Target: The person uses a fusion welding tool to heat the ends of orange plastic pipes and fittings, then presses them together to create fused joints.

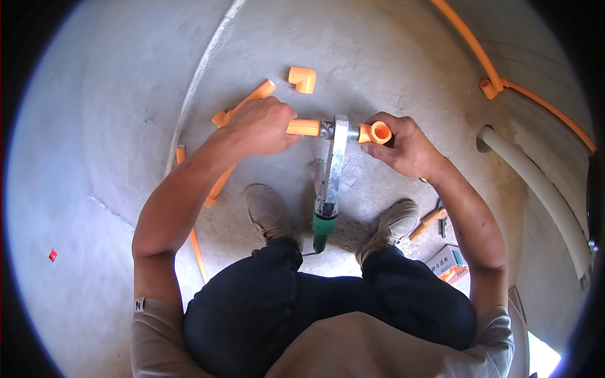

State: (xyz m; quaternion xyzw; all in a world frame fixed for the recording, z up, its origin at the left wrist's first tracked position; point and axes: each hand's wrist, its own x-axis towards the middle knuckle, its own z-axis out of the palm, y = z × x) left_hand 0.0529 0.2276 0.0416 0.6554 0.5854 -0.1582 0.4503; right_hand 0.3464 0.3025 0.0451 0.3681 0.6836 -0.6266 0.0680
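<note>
View: I look straight down at my own knees, two shoes and a bare concrete floor [94,157], crouched over the work.

Left hand: my left hand [261,126] is wrapped in a fist around a short orange pipe [304,127], pressing its end against the left side of the heating tool.

Right hand: my right hand [403,146] pinches an orange elbow fitting [376,132] between thumb and fingers, holding it against the right side of the same tool.

Heating tool: a flat silver pipe welder [333,165] with a green handle stands on the floor between my shoes [268,211], its head level with both hands.

Progress: I judge that pipe and fitting are both seated on the welder, so the warming step is in hand. The two pieces are not yet joined to each other; they sit apart with the tool between them.

Left to do: pulling both off and pushing them together seems to remain.

Spare parts: another orange elbow [303,79] lies on the floor beyond my hands, and a longer orange pipe [220,183] lies under my left forearm.

Surroundings: a wide white hose [545,189] curves along the right, and a small box [446,259] sits by my right knee.
</note>
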